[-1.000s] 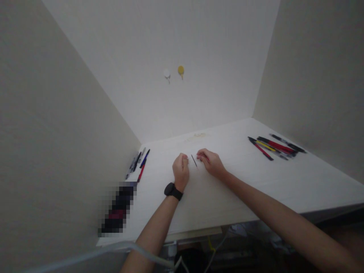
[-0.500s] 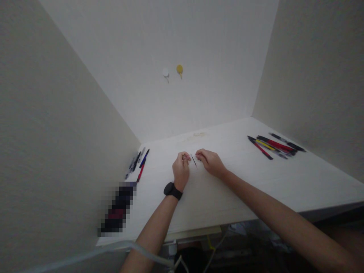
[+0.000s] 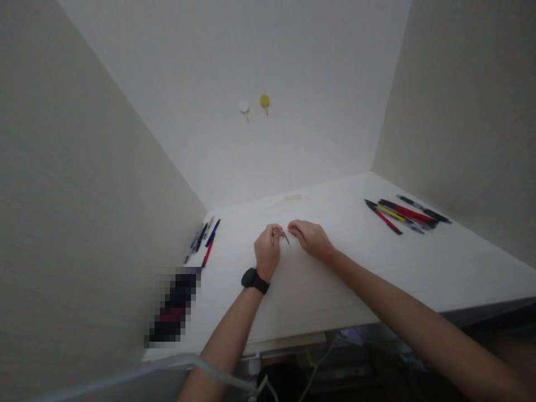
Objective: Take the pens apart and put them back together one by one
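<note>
You are curling left hand (image 3: 267, 249) and right hand (image 3: 309, 238) fingertip-to-fingertip at a thin dark rod (image 3: 287, 239), just beyond your wristwatch (image 3: 254, 280). Cannot tell which hand is gripping it. Printing on pens (image 3: 402, 215) far right of wristwatch is blurring, unreadable.

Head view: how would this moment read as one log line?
left hand: at thin dark stick | right hand: at stick too | grip: unclear | table: pens left, pens right
</note>
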Motion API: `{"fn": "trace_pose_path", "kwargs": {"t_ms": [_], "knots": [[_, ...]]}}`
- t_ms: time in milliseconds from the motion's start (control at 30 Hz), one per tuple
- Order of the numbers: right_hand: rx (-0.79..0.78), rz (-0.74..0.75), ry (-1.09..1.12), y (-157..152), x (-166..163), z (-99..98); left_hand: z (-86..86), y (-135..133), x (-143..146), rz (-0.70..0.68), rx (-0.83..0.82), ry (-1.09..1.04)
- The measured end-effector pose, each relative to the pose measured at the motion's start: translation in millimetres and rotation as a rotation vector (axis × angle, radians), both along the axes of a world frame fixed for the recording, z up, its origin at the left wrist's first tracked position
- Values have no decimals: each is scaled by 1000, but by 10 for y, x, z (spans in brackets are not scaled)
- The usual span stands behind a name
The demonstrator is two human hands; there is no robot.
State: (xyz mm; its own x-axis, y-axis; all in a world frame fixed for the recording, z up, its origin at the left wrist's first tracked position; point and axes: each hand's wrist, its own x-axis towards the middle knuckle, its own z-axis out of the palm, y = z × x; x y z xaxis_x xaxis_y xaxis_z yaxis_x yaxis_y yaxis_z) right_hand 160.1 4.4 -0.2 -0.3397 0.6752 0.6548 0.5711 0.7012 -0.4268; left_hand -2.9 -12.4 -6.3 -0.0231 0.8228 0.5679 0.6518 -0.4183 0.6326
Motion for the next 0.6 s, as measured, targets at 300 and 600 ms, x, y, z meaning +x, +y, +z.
{"fn": "trace_pose_path", "kwargs": {"t_ms": [300,600], "knots": [[39,-63,-16,-19,3,0,43,-49,17,6,106,154],[63,-110,-106,-24,7,-3,33,-52,6,-1,139,198]]}}
